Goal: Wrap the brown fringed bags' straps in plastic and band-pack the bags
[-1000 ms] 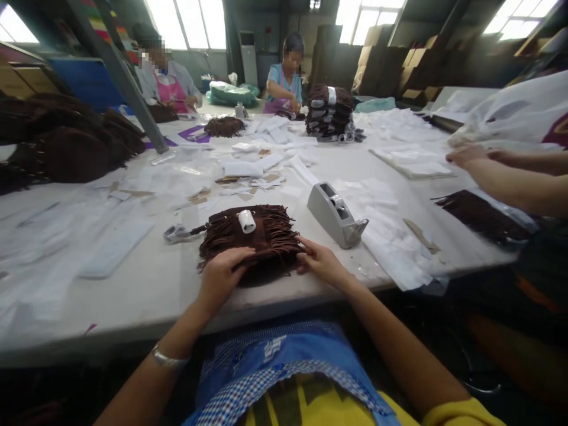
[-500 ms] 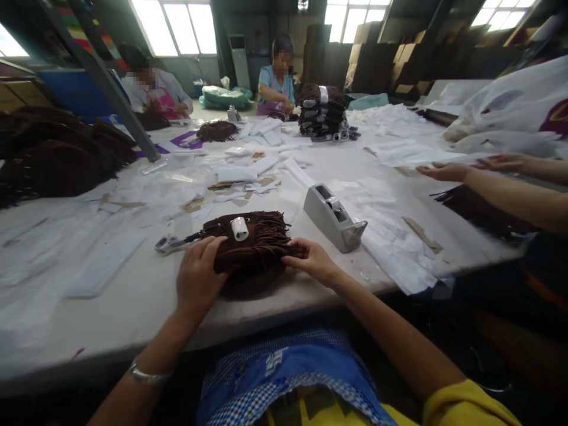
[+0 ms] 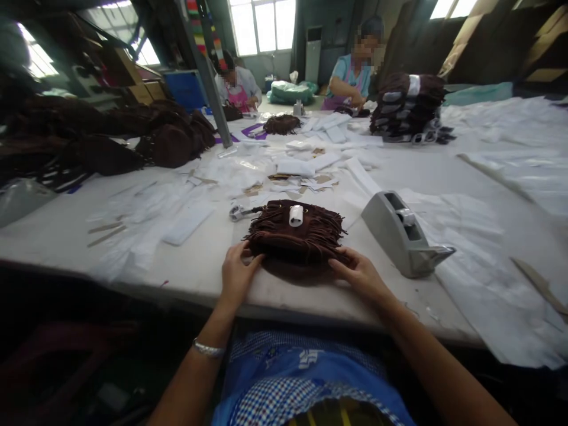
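Observation:
A dark brown fringed bag (image 3: 284, 244) lies at the near edge of the white table, its front edge toward me. A white wrapped piece (image 3: 296, 216) sits on its top, and a wrapped strap end (image 3: 238, 213) sticks out at its far left. My left hand (image 3: 238, 269) grips the bag's near left corner between thumb and fingers. At the near right corner, my right hand (image 3: 357, 271) pinches the edge in the same way. A grey tape dispenser (image 3: 402, 234) stands just right of the bag.
White wrapping sheets (image 3: 488, 266) spread over the right side. Paper and cardboard scraps (image 3: 306, 182) lie beyond the bag. Brown bags are heaped (image 3: 168, 139) at the left; a bundled stack (image 3: 406, 106) stands at the back. Two people work across the table, near a metal post (image 3: 213, 89).
My view has swung left, so the neighbouring person's arms are out of sight. My left hand has shifted from the bag's top left to its near left corner.

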